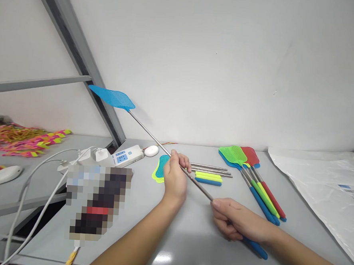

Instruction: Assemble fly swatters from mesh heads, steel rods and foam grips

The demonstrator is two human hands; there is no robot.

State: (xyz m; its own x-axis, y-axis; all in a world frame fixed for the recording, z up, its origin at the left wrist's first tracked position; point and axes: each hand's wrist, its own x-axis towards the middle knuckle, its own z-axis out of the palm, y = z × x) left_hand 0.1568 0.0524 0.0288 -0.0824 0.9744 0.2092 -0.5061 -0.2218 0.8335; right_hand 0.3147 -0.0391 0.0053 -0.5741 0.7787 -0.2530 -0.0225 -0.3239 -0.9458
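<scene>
A blue fly swatter (116, 98) with a long metal rod is held slantwise across the view, its mesh head up at the left. My left hand (176, 176) is closed round the middle of the rod. Lower down, my right hand (237, 222) grips the swatter around the rod and the upper part of its blue handle, whose end shows below the fingers. Behind my left hand lie loose swatter heads (163, 167), blue and yellow-green. Several bare metal rods (209, 167) and loose yellow and blue handle sleeves (208, 178) lie to the right of that hand.
Several whole swatters (260, 185) in blue, green, yellow and red lie fanned at the right. Beyond them is a white plastic bag (318, 177). A power strip (129, 155) with plugs, white cables (44, 220) and a blurred-out item (100, 204) occupy the left.
</scene>
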